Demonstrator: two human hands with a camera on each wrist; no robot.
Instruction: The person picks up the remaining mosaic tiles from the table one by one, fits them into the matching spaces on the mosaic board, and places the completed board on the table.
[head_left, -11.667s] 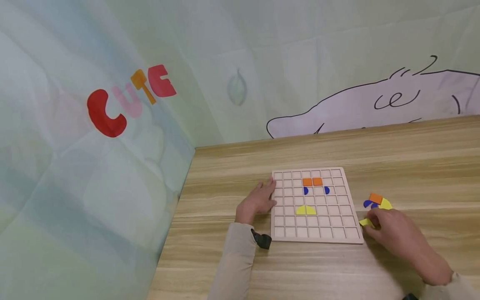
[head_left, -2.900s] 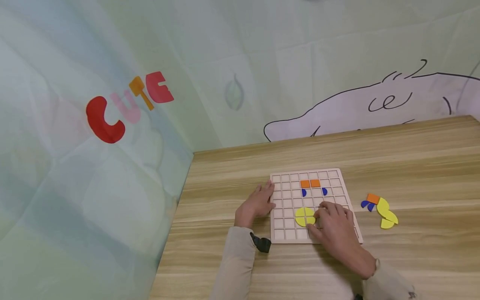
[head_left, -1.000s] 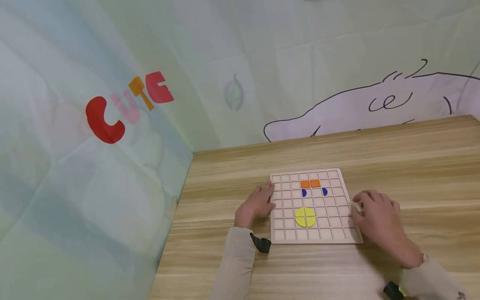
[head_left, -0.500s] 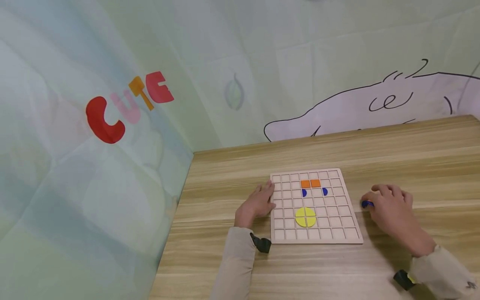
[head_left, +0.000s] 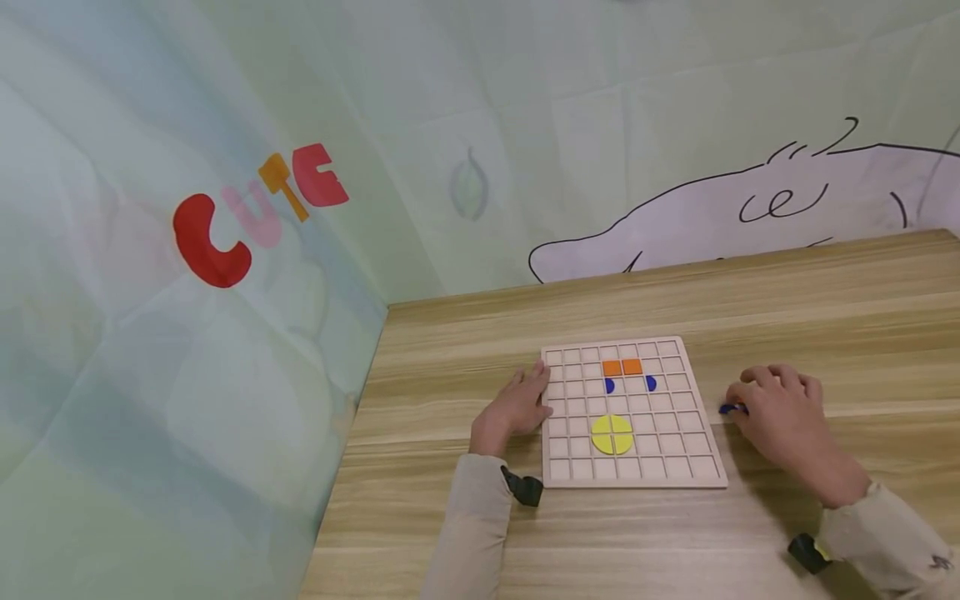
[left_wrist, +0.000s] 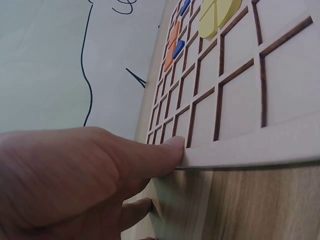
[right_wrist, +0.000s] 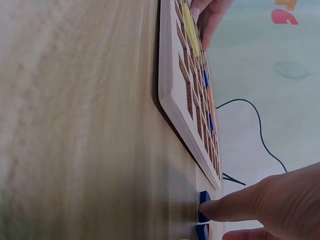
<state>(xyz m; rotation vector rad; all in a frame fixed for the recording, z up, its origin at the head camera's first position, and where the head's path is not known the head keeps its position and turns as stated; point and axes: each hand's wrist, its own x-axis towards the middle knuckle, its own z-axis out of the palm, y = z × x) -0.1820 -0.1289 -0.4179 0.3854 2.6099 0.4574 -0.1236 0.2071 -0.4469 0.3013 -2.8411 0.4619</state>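
Note:
A pale square grid board [head_left: 566, 469] lies on the table, with yellow quarter-circle pieces [head_left: 602, 425] forming a disc, two orange squares [head_left: 632, 367] and two blue half-circles [head_left: 651, 383] in its cells. My left hand [head_left: 513, 408] rests against its left edge; in the left wrist view the thumb [left_wrist: 172, 150] touches the rim. Right of the board, my right hand [head_left: 783, 417] pinches a loose blue half-circle [head_left: 727, 409] by its fingertips. The right wrist view shows my thumb touching this blue piece [right_wrist: 204, 200]; another blue piece [right_wrist: 202, 232] lies close by. The other loose pieces are mostly hidden under the hand.
The wood-grain table [head_left: 450, 333] meets a printed cloth wall at the back and left. Red, pink and orange letters [head_left: 213, 242] decorate the left cloth. Dark straps [head_left: 522, 486] sit at both wrists.
Two more yellow quarters have joined the first two, making a full disc. My right hand has gone from the board to the loose pieces on the right. The left hand stays.

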